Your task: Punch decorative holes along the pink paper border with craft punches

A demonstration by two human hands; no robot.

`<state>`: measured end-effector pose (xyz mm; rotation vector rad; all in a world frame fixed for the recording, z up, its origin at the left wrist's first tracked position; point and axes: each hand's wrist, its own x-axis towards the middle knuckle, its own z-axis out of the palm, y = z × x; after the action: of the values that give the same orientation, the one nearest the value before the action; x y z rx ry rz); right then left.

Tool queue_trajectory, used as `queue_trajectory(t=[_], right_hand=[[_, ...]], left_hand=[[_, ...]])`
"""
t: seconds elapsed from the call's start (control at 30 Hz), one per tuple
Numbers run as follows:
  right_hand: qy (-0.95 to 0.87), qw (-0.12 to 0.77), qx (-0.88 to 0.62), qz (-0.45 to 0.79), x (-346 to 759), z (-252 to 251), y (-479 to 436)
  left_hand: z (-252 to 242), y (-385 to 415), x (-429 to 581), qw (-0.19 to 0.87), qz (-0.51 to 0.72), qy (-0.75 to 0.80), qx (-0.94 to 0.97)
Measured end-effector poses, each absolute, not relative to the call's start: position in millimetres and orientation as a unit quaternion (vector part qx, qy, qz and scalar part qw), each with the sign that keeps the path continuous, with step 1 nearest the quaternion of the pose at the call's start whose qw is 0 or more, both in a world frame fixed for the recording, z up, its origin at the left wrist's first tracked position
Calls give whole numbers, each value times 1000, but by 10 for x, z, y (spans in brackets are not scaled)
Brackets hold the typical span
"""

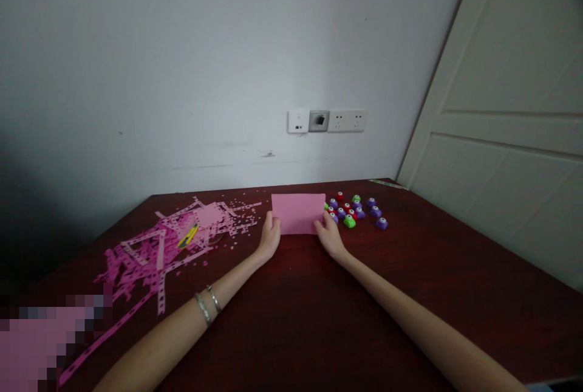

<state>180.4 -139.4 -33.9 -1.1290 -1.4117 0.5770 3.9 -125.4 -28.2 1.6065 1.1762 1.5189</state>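
A plain pink sheet of paper (pixel 298 213) is held up over the dark red table, tilted so that its face shows. My left hand (pixel 269 237) grips its left edge, thumb on the near face. On the opposite edge my right hand (pixel 330 235) pinches the paper the same way. The fingers behind the sheet are hidden. Just right of the paper sit several small paper punches (pixel 349 220) in purple, green and red, a few partly covered by the sheet and my right hand.
Left of my hands lies a heap of punched pink paper strips (pixel 160 249) with small cut-out bits scattered around. A yellow cutter (pixel 188 236) rests on the heap. Wall sockets (pixel 347 120) are above the table's back edge; a pale panelled door (pixel 510 130) stands at right.
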Motion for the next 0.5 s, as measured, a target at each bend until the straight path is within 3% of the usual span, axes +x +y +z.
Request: queue_trajectory(t=[0.23, 0.5], right_hand=[[-636, 528, -539, 164, 1852, -182, -1448], [-658, 394, -598, 232, 1928, -87, -1621]], left_hand=[[-43, -1295, -73, 209, 491, 519, 667], [66, -1430, -178, 327, 297, 556, 703]])
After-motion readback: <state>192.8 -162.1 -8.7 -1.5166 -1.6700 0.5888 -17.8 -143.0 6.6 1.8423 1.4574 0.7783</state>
